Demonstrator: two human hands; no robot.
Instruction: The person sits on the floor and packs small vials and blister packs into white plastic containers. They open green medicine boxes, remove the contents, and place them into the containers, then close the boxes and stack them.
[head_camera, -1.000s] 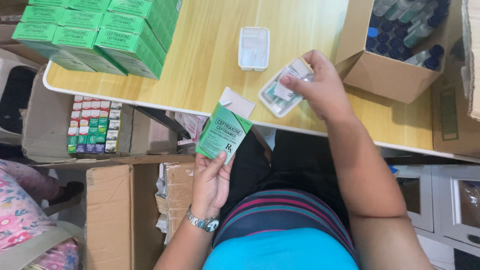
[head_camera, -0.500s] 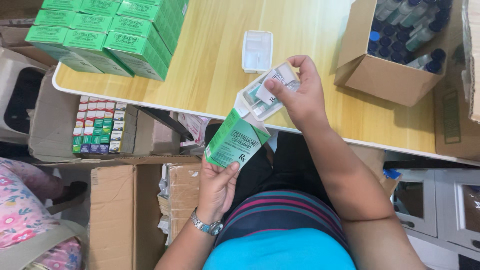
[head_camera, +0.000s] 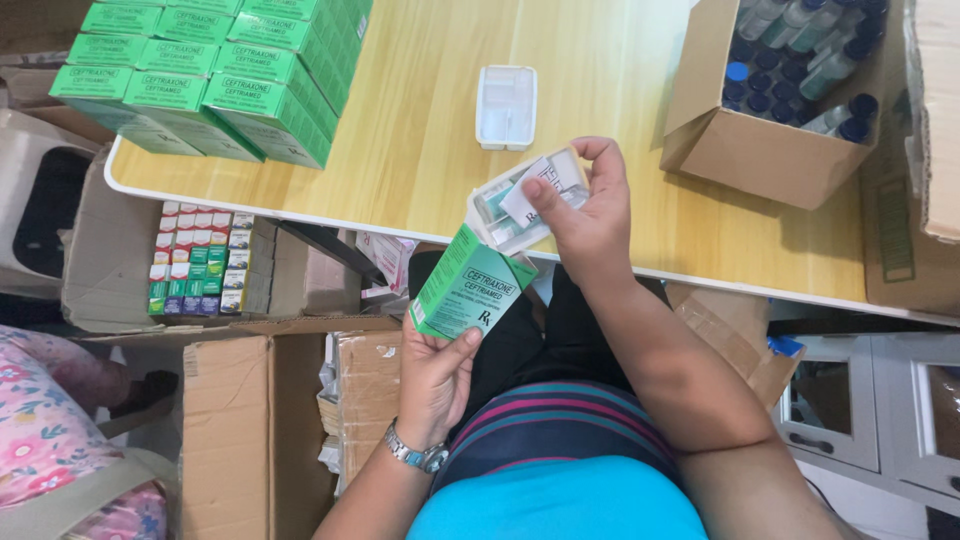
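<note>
Counting what lies about: one green carton (head_camera: 467, 288), one filled clear tray (head_camera: 520, 205), one empty clear tray (head_camera: 506, 106), one stack of green cartons (head_camera: 215, 75) and two brown boxes in plain sight. The left hand (head_camera: 433, 378) grips the green carton from below, fingers wrapped round its lower end, just off the near edge of the wooden table (head_camera: 420, 150); its top flap stands open, and its face is green with a white band. The right hand (head_camera: 585, 215) pinches the filled tray between thumb and fingers, touching the carton's open mouth; it holds a vial and a folded white leaflet. The empty tray rests mid-table. The stack fills the far left corner. A cardboard box of blue-capped vials (head_camera: 790, 95) sits toward the right edge.
</note>
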